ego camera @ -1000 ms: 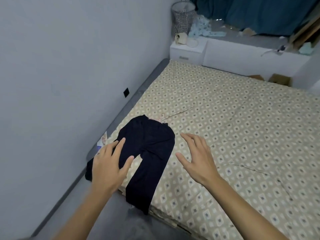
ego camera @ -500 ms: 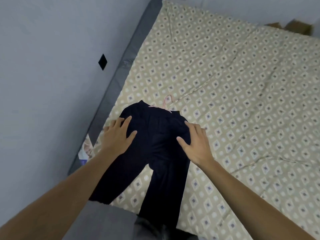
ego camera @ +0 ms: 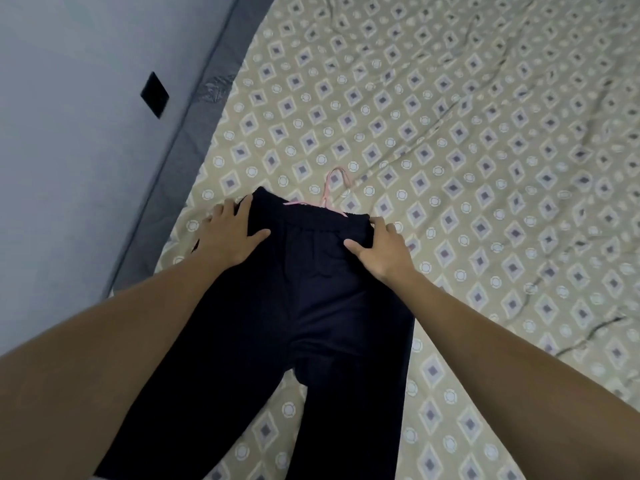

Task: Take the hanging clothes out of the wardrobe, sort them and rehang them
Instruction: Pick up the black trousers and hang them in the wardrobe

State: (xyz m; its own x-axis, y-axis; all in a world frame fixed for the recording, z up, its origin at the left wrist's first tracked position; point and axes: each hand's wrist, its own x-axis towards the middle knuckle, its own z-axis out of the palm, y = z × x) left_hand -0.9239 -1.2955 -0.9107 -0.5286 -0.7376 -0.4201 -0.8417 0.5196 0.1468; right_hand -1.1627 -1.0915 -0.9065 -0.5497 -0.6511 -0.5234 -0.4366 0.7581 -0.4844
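Dark navy trousers lie flat on the patterned bed sheet, waistband away from me and legs running toward me. A pink hanger pokes out from under the waistband, its hook lying on the sheet. My left hand rests on the left end of the waistband, fingers straight and spread, thumb on the cloth. My right hand is at the right end of the waistband. Its thumb lies on the cloth and its fingers curl over the trousers' edge.
The bed, covered in a beige diamond-print sheet, stretches right and away. Its grey frame edge runs along the pale wall on the left. A black wall socket sits on that wall.
The view has moved closer over the trousers. Both hands slid up from the hip area to the two ends of the waistband, and the right fingers curled over the edge.
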